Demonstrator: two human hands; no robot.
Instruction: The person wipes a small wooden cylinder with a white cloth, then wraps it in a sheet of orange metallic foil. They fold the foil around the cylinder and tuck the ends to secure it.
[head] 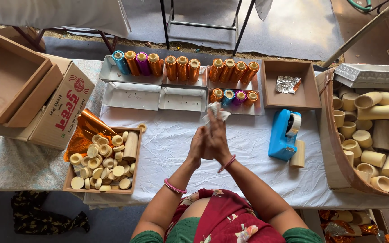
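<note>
My left hand (198, 146) and my right hand (216, 137) are pressed together above the white tablecloth (167, 148), palms facing. Between their fingertips sticks out a crumpled white piece of paper or foil (215, 110). Both wrists wear pink bangles. Just beyond the hands lies a white tray (235, 105) holding foil-wrapped rolls in orange, blue and purple (233, 96). To the right stands a blue tape dispenser (283, 134) with a bare cream tube (298, 154) beside it.
Further white trays (133, 95) at the back hold several shiny wrapped rolls. A wooden box (102, 161) of short cream discs sits left, with orange foil behind. A brown box (289, 85) holds crumpled foil. A large basket (334, 148) of cream tubes stands right; cardboard boxes (46, 99) left.
</note>
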